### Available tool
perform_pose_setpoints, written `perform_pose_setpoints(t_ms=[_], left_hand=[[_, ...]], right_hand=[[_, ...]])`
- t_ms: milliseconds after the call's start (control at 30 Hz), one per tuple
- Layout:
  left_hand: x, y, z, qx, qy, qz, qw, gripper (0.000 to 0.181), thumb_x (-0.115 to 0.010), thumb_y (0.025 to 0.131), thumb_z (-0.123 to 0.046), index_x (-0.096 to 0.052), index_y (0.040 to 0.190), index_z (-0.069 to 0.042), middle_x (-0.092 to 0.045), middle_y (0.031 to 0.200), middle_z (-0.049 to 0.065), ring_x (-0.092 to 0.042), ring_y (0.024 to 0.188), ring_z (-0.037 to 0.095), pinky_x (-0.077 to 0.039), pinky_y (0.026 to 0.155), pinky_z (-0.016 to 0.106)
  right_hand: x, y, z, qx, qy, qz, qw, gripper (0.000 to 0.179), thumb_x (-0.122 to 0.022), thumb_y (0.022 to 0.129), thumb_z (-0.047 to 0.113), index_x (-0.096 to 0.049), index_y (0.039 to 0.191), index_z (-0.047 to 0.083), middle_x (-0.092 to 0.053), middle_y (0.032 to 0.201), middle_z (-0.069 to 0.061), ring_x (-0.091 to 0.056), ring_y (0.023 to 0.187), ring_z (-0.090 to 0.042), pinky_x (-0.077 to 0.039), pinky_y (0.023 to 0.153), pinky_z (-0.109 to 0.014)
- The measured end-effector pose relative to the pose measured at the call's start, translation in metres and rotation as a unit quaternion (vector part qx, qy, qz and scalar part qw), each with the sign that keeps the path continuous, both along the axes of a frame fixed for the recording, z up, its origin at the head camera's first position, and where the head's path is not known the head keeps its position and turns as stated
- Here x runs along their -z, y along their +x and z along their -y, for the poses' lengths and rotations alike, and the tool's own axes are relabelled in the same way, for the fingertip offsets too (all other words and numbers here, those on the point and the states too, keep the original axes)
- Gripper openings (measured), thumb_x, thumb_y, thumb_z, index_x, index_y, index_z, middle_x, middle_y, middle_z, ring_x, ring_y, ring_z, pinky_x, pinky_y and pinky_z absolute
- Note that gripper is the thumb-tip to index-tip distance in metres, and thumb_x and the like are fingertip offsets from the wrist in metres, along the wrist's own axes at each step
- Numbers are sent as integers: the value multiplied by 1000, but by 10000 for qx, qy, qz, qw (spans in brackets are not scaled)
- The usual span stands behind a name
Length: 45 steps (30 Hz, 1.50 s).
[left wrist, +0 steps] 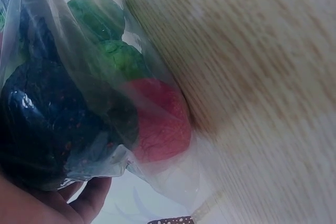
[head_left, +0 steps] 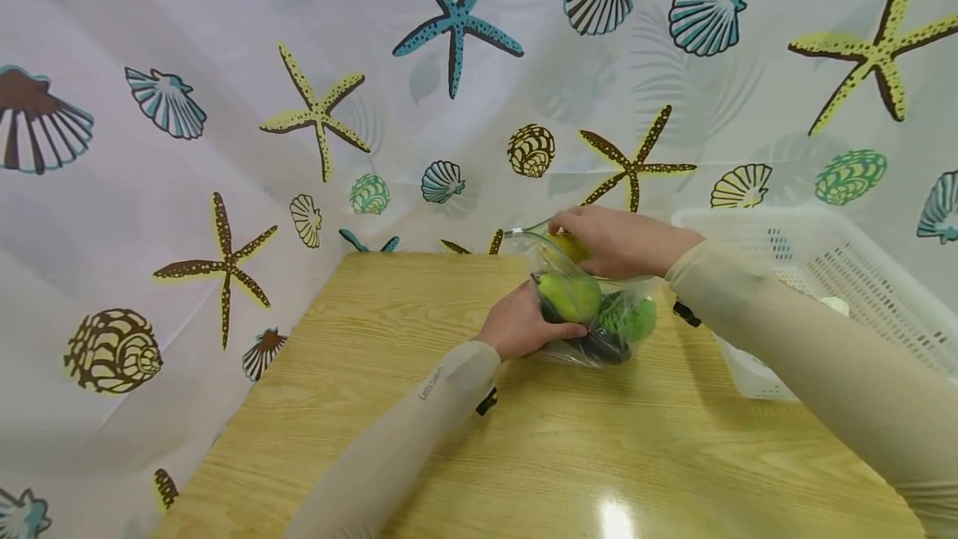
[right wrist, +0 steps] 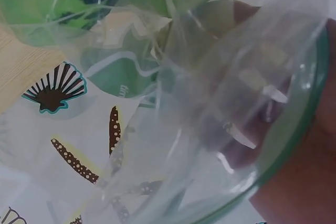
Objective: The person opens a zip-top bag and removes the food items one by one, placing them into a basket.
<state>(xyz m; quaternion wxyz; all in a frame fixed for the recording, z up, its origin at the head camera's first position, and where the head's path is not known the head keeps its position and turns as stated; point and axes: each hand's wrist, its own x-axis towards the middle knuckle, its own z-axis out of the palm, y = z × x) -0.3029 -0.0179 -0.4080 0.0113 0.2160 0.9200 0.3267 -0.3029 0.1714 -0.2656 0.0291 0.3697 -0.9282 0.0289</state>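
Note:
A clear zip bag (head_left: 557, 353) stands on the table with produce-like pieces inside. My left hand (head_left: 516, 323) grips its near left side, thumb across the front. My right hand (head_left: 609, 235) reaches into the bag's mouth, fingers curled on a yellow fruit-like piece (head_left: 566, 247). Below that show a green pear-shaped piece (head_left: 572, 296), a bumpy green piece (head_left: 632, 316) and a dark glossy piece (head_left: 608, 346). In the left wrist view a red piece (left wrist: 163, 121) lies at the bag's bottom. The right wrist view has the green zip rim (right wrist: 310, 145) crossing my hand.
On the right stands a white perforated plastic basket (head_left: 759, 377), with a pale rounded thing (head_left: 835, 304) in it, partly behind my right sleeve. A wood-grain table (head_left: 389, 306) lies underneath. Behind and left hangs a curtain (head_left: 479, 140) printed with shells and starfish.

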Motion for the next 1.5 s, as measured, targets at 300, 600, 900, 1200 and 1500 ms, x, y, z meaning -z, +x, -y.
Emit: perform_pose_setpoints(t_ms=[300,600,900,1200,1500], left_hand=[[-1,2,-3,81,20,13,10000,97,-75,73,-74,-40,149,-26,-60,129,-7,-60,111,10,-51,94,38],[1,1,-5,58,40,21,10000,92,-76,72,-74,-43,145,-27,-61,126,-8,-60,110,10,-51,94,38],[0,1,-6,-23,-86,-13,10000,86,-74,71,-77,-49,137,-26,-62,117,-9,-61,104,9,-52,90,37],[0,0,-7,-94,-236,-60,9997,88,-73,72,-77,-51,137,-23,-64,121,-4,-63,109,14,-53,92,39],[2,1,-3,-184,-220,57,9996,90,-74,70,-78,-50,138,-22,-63,123,-4,-62,110,14,-52,94,40]], right_hand=[[1,2,-4,-126,26,-291,9995,53,-74,88,9,-54,137,4,-57,119,-13,-59,100,-24,-54,87,-42],[-10,6,-15,343,-108,30,9993,54,-78,85,22,-57,134,10,-64,122,-5,-62,102,-19,-53,85,-40],[-41,25,-53,786,-723,-161,9942,59,-73,90,30,-52,142,10,-65,122,-9,-62,104,-24,-51,85,-46],[-54,32,-121,1333,-1426,-699,9783,54,-73,93,32,-54,140,12,-67,109,-8,-58,87,-20,-47,64,-30],[-19,30,-185,2140,-760,-135,9738,61,-73,92,43,-55,136,4,-67,104,-9,-58,86,-21,-47,63,-32]])
